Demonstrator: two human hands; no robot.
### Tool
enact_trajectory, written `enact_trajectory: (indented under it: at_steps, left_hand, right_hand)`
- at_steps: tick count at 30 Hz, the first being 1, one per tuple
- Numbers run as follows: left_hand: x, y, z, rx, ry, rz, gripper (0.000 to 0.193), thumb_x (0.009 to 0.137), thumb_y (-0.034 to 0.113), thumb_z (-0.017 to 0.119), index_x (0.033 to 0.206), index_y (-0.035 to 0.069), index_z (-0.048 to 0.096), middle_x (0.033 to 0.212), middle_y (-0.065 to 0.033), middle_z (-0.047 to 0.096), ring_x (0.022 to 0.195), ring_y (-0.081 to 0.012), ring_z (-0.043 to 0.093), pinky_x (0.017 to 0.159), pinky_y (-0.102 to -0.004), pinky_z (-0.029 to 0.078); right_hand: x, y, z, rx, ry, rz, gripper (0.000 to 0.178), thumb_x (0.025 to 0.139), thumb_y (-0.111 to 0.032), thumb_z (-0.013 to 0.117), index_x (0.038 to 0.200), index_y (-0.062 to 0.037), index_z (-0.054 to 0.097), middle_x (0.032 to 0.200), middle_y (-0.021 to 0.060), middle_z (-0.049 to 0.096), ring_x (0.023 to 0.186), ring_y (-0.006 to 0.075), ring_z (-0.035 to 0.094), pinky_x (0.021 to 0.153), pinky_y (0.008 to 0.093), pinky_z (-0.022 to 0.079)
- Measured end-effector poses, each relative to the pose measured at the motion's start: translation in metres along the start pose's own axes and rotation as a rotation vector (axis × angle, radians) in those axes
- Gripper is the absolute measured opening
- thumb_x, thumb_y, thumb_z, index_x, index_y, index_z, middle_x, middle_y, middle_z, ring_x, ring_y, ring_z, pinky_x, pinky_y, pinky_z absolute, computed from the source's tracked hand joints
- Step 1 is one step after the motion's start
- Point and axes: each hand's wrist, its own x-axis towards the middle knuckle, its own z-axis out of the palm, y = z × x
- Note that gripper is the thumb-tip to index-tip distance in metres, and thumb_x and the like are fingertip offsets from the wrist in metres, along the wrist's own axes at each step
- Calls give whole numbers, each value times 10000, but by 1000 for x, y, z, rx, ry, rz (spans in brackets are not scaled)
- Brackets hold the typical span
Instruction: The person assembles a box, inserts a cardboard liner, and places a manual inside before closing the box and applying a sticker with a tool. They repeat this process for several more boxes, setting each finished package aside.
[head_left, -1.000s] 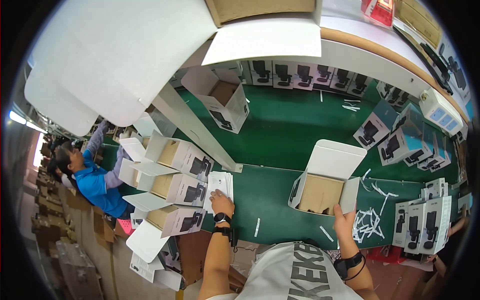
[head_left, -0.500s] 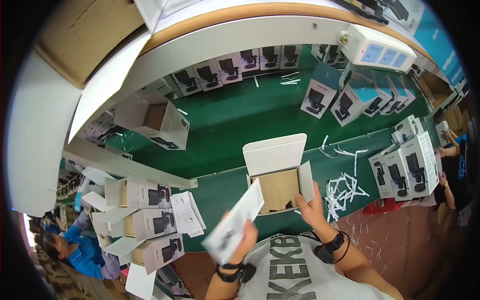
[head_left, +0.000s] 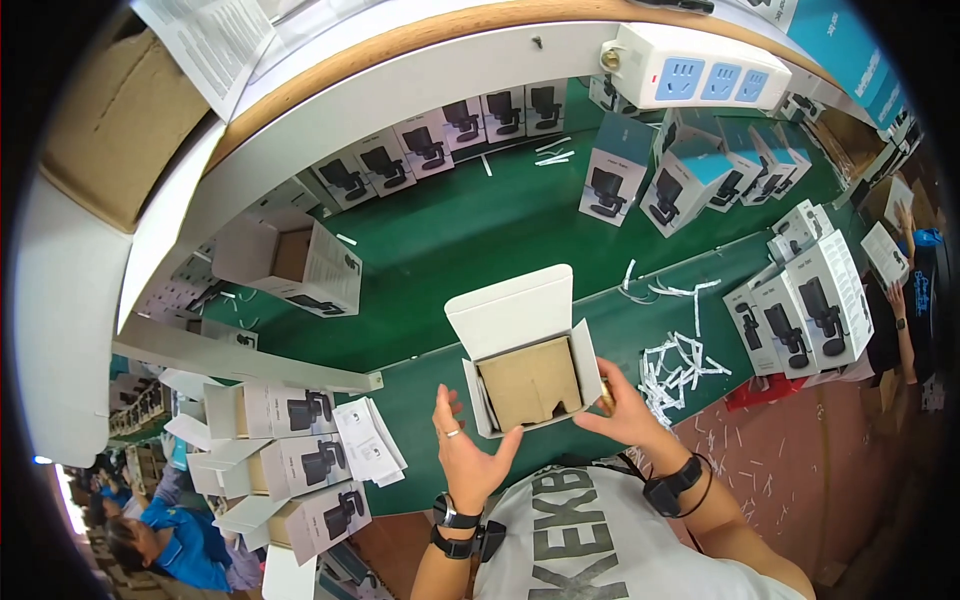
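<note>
Open white carton (head_left: 530, 370), lid flap up and a brown cardboard insert (head_left: 530, 383) showing inside, sits on the green belt (head_left: 440, 240) right in front of me. My right hand (head_left: 625, 415) grips its right wall with curled fingers, while my left hand (head_left: 468, 455) hovers spread and empty at the near left corner. I'd worry a one-sided grip could skew the light carton or crush its side flap, and the paper scraps (head_left: 680, 360) just beside it could get swept inside.
</note>
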Motion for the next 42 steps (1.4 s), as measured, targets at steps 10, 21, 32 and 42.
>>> enact_trajectory:
  at_steps: [10, 21, 32, 42]
  left_hand:
    - [9, 1, 25, 103, -132, 332, 808, 856, 203, 788, 1533, 2, 395, 1470, -273, 464, 1293, -447, 516, 1073, -499, 451]
    - [11, 7, 60, 514, -429, 641, 883, 799, 352, 824, 1543, 70, 440, 1583, -246, 403, 1420, -462, 417, 1185, -531, 339]
    - [13, 10, 58, 433, -381, 596, 753, 760, 325, 856, 1390, 22, 577, 1551, -203, 476, 1404, -434, 455, 1160, -527, 375]
    - [12, 15, 57, 423, -384, 608, 706, 736, 304, 867, 1326, 13, 609, 1542, -194, 492, 1401, -421, 463, 1147, -522, 390]
  right_hand:
    - [28, 7, -8, 194, 62, 77, 517, 940, -148, 758, 1386, -20, 530, 1039, -10, 626, 900, 78, 578, 767, 269, 499]
    - [66, -14, -25, -626, 268, -528, 179, 908, -179, 755, 1016, -55, 685, 854, 105, 676, 750, 257, 639, 690, 359, 502]
    - [84, -29, -41, -724, 196, -667, 116, 856, -177, 773, 877, -121, 673, 787, 14, 680, 737, 234, 643, 640, 386, 459]
    - [79, -29, -45, -776, 208, -748, 139, 835, -210, 781, 877, -131, 675, 787, 11, 679, 711, 228, 643, 622, 372, 452]
